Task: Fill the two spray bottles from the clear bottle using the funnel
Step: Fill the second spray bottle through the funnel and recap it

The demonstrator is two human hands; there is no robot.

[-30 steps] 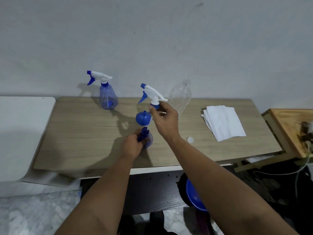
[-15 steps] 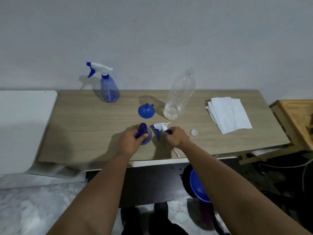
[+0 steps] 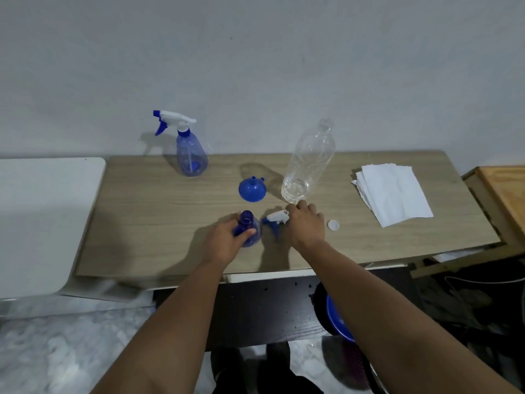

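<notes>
Grip: my left hand [image 3: 224, 240] wraps the uncapped spray bottle [image 3: 247, 232], frame centre; right hand [image 3: 305, 223] rests loosely on the spray head [image 3: 277, 218].
Next: I release, fetch the funnel [image 3: 252, 189] just above, seat it straight.
Clear bottle [image 3: 308, 163]: right of centre on the counter [image 3: 159, 211], nearly empty.

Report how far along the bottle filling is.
Done: the near spray bottle is open, its trigger head lying on the table; the clear bottle is uncapped, its cap beside it. In hand: left hand steadies that bottle, right hand rests on the head. Left: seat the funnel, pour, then open the far spray bottle.
</notes>
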